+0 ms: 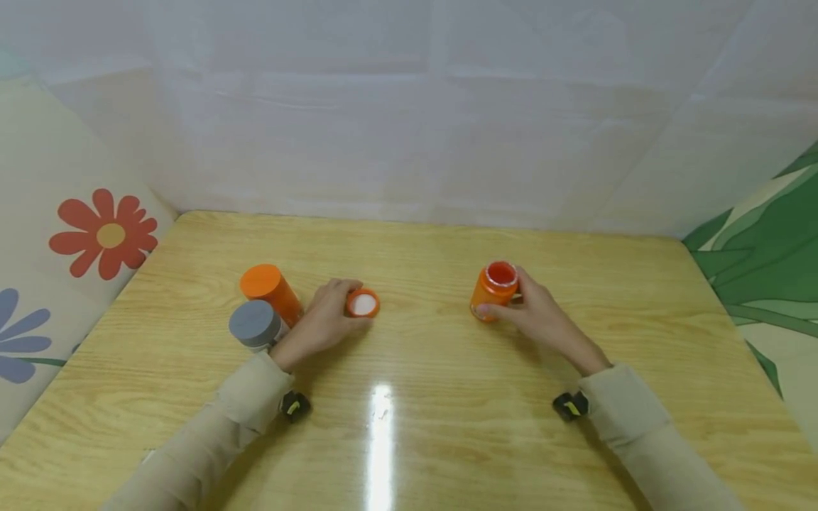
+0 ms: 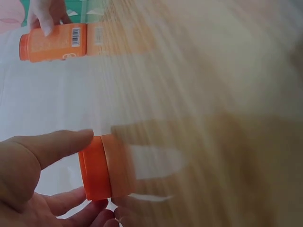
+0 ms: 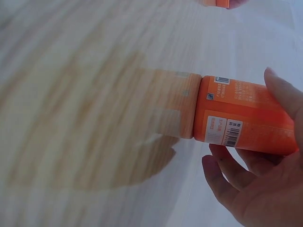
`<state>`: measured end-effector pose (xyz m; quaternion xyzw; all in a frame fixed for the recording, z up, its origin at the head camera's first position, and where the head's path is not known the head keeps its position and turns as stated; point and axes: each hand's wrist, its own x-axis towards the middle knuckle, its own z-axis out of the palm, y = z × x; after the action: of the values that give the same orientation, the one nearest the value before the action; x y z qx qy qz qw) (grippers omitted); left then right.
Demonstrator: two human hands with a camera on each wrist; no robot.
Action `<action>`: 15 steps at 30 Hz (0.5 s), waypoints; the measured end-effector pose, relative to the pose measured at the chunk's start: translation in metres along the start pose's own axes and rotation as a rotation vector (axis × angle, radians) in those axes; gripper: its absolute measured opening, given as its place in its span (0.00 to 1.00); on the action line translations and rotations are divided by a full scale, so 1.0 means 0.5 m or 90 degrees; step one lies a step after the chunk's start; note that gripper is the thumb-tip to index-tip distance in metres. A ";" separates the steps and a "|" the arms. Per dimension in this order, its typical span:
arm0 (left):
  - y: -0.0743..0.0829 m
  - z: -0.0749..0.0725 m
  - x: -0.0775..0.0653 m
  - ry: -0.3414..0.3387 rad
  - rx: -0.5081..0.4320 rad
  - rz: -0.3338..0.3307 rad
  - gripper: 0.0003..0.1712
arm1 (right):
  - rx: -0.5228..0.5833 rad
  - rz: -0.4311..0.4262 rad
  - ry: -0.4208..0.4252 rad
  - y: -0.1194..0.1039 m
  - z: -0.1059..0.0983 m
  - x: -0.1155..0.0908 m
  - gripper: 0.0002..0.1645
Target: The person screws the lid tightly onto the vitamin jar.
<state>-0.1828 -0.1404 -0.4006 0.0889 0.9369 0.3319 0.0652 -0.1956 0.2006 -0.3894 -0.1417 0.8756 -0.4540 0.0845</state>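
Note:
My left hand pinches an orange lid between thumb and fingers. The lid lies upturned on the table, its white liner facing up. In the left wrist view the orange side of the lid shows, mirrored in the glossy tabletop. On the right, my right hand holds an orange bottle with thumb and fingers on either side. The bottle stands upright and uncapped, its mouth showing a red inside. Barcode labels on the bottle appear in the right wrist view.
Left of my left hand stand an orange canister and, in front of it, a container with a grey lid. A shiny wood-grain table lies under everything, with a pale wall sheet behind it.

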 end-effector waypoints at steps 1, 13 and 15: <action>-0.001 0.000 0.000 0.001 0.005 0.003 0.36 | -0.001 -0.001 -0.001 0.000 0.000 0.000 0.40; -0.002 0.002 0.000 0.030 -0.016 0.023 0.30 | -0.006 -0.019 -0.017 0.008 0.000 0.002 0.40; -0.001 0.002 -0.002 0.030 -0.020 0.022 0.30 | -0.007 -0.024 -0.018 0.009 0.001 0.002 0.39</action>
<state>-0.1819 -0.1404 -0.4017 0.0964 0.9312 0.3496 0.0382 -0.1970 0.2026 -0.3933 -0.1649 0.8739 -0.4489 0.0875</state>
